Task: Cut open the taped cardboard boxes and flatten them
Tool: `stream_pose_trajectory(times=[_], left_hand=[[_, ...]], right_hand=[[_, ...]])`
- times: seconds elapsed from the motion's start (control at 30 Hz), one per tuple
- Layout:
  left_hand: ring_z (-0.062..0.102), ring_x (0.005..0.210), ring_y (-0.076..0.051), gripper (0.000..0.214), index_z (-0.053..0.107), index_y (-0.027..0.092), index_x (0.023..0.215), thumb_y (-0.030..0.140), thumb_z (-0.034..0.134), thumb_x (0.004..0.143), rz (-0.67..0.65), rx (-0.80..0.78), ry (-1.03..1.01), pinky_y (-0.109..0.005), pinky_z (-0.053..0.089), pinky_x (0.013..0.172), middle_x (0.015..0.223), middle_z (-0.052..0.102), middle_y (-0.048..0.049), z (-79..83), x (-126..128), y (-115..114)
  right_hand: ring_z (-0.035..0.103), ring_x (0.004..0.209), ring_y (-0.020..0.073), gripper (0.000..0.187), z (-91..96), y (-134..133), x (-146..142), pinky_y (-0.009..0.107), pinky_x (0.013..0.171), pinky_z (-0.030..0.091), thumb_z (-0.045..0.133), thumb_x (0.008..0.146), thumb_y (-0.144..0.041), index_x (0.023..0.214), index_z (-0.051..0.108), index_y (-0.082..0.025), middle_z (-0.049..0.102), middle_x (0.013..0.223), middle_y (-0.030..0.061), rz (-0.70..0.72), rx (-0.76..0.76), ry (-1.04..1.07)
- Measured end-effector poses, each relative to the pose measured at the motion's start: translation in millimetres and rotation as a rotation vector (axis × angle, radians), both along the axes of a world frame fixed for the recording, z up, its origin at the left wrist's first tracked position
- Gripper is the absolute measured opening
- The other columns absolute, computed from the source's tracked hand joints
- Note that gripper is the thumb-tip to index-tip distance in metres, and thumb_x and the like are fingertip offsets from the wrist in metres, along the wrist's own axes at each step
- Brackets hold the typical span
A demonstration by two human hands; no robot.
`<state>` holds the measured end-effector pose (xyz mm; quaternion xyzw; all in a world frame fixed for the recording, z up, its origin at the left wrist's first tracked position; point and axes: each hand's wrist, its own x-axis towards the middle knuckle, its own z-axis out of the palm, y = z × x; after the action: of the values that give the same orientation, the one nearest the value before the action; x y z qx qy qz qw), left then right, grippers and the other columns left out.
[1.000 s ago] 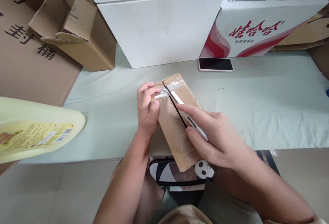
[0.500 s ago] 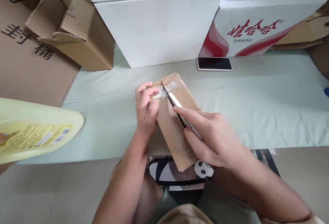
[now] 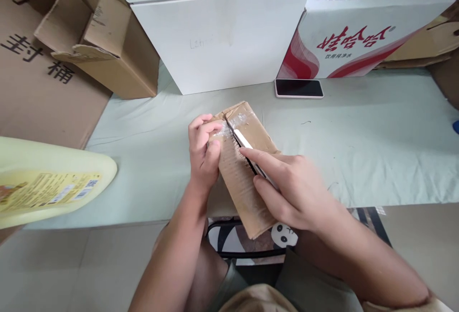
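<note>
A small brown cardboard box (image 3: 238, 183) lies slanted at the table's front edge, its near end jutting out past it. Clear tape (image 3: 239, 120) crosses its far end, and a dark slit runs along the top face. My left hand (image 3: 205, 147) is closed around the box's far left side, fingers over the tape. In my right hand (image 3: 292, 192) is a slim white and black utility knife (image 3: 244, 139), index finger laid along it. Its front end rests at the slit; the blade itself is hard to make out.
Behind stand large white cartons (image 3: 222, 44) and a red-and-white water carton (image 3: 344, 39). A phone (image 3: 299, 88) lies before them. At left are an open cardboard box (image 3: 122, 54) and a pale yellow jug (image 3: 89, 159). A panda-printed item (image 3: 284, 235) shows below the table edge.
My right hand and the knife have shifted very slightly toward the far left along the slit. My left hand and the box stay nearly where they were.
</note>
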<state>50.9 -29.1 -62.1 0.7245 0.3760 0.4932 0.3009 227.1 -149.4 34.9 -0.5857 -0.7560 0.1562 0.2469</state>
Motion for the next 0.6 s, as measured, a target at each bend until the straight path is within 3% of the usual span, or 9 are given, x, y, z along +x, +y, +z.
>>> stream_pose_trajectory(times=[0.33,0.5,0.6], left_hand=[[0.054,0.136,-0.032,0.026,0.067,0.027,0.112,0.04,0.05,0.096,0.016,0.021,-0.019,-0.052,0.046,0.119,0.131,0.061,-0.0099,-1.3,0.4,0.1],[0.065,0.123,-0.031,0.049,0.055,0.029,0.135,0.057,0.055,0.095,-0.006,-0.089,-0.184,-0.05,0.054,0.109,0.138,0.063,-0.0101,-3.3,3.0,-0.3],[0.065,0.125,-0.031,0.056,0.055,0.029,0.137,0.066,0.052,0.095,0.015,-0.138,-0.224,-0.049,0.055,0.107,0.143,0.063,-0.0103,-6.1,3.1,2.8]], right_hand=[[0.064,0.059,0.0158,0.045,-0.7,-3.4,4.7,0.028,0.054,0.041,0.044,0.093,-0.02,0.129,0.07,-0.013,0.078,0.085,0.0063,0.006,0.024,0.084],[0.051,0.05,0.0125,0.043,-2.9,-6.0,5.1,0.027,0.051,0.04,0.045,0.093,-0.02,0.129,0.067,-0.013,0.071,0.074,0.0024,0.022,0.068,0.187],[0.049,0.049,0.0121,0.043,-3.4,-7.3,5.5,0.027,0.049,0.038,0.045,0.091,-0.018,0.129,0.065,-0.016,0.069,0.073,0.0005,0.039,0.119,0.252]])
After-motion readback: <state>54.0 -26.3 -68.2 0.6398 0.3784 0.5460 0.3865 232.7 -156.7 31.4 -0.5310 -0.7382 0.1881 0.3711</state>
